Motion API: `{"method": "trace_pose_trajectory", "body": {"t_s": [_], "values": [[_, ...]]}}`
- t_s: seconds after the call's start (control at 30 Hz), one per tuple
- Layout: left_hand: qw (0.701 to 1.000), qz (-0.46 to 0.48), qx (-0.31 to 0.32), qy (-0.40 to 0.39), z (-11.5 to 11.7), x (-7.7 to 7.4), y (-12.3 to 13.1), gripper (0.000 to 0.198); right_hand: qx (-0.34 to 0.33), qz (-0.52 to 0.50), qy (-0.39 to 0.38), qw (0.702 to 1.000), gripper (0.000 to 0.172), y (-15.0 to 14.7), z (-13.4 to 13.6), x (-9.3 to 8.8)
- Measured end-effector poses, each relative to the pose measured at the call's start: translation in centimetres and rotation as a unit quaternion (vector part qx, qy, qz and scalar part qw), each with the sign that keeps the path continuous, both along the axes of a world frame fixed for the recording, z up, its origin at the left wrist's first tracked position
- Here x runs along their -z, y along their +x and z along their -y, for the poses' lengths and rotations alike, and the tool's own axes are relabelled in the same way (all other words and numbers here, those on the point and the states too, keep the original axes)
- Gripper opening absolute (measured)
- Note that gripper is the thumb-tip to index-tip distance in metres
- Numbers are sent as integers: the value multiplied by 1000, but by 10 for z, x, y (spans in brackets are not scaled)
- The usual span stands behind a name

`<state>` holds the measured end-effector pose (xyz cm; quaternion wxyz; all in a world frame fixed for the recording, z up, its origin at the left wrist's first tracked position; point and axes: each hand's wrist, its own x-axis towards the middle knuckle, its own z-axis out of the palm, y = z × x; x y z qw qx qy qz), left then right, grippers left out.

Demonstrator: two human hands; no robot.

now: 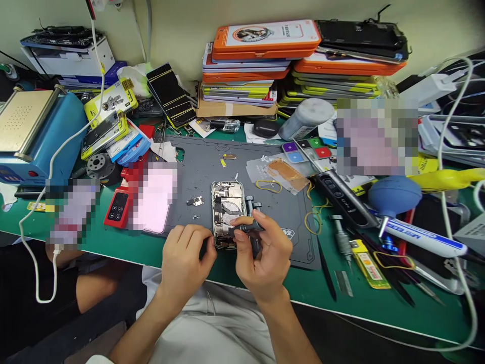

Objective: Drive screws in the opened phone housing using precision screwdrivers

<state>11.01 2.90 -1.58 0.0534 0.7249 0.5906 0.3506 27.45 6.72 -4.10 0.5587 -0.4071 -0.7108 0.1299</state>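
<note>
An opened phone [226, 205] with its insides showing lies on a dark grey work mat [204, 167]. My left hand [185, 258] is curled at the phone's lower left corner, fingers pressed against its edge. My right hand [265, 253] pinches a small dark screwdriver [253, 228] whose tip points at the phone's lower part. A small metal part [195, 201] lies on the mat left of the phone.
A red device [118, 207] and a pink blurred screen lie left on the mat. Right of it are a blue air blower [394, 194], tweezers, a pen and blades. Stacked orange and yellow boxes [265, 55] stand behind. A blue machine [34, 131] sits far left. A white cable hangs at left.
</note>
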Motion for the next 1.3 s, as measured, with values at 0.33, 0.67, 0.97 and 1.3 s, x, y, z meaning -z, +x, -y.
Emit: {"method": "trace_pose_trajectory", "body": {"t_s": [0.33,0.67,0.97,1.3], "values": [[1000,2,0,3,0,1,0,13,0,36,35,999,58,0,-3,-8],[1000,4,3,-2,0,1,0,12,4,-2,9,1000,62,1,-1,2],[1000,2,2,0,0,1,0,12,6,-8,0,1000,64,0,0,3],[1000,-2,2,3,0,1,0,12,-5,-10,-6,1000,70,0,1,4]]}}
